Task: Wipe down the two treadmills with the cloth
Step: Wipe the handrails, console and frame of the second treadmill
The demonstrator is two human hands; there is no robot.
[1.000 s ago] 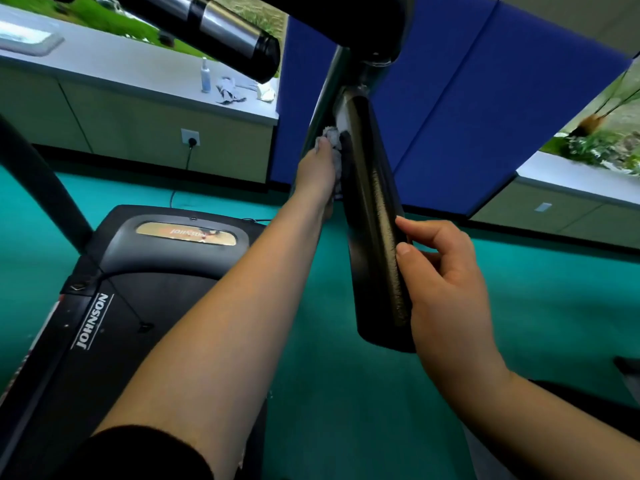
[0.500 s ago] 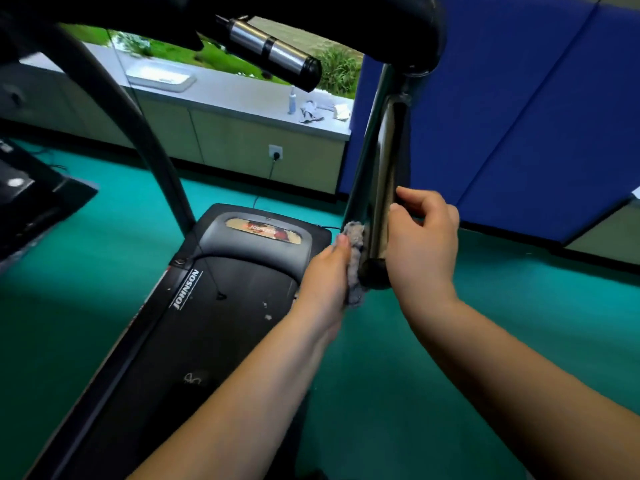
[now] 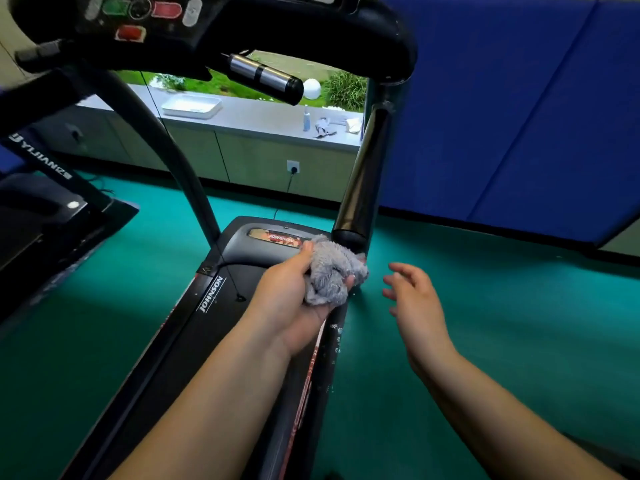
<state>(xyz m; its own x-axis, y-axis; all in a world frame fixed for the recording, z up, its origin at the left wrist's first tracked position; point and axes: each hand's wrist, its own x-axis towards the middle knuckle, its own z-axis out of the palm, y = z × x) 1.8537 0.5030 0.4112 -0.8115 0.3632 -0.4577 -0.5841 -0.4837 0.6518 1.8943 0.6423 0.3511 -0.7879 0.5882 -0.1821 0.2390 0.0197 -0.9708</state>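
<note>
My left hand (image 3: 289, 294) holds a crumpled grey cloth (image 3: 330, 271) in its palm, just below the lower end of the treadmill's right handrail (image 3: 363, 181). To the right, my right hand (image 3: 414, 299) hovers with fingers spread loosely, touching nothing. Below my arms runs the black Johnson treadmill (image 3: 211, 296), its deck reaching toward me and its console (image 3: 214, 26) overhead. A second treadmill (image 3: 45, 209) stands at the left edge, only partly in view.
Teal floor (image 3: 485, 323) lies to the right of the treadmill. Blue padded panels (image 3: 502, 116) line the wall at the right. At the back, a counter (image 3: 263, 116) carries a white tray (image 3: 192, 105), a small bottle (image 3: 306, 117) and cloths.
Both hands have left the right handrail and dropped lower. My left hand now holds the cloth bunched in its palm, and my right hand has let go and opened.
</note>
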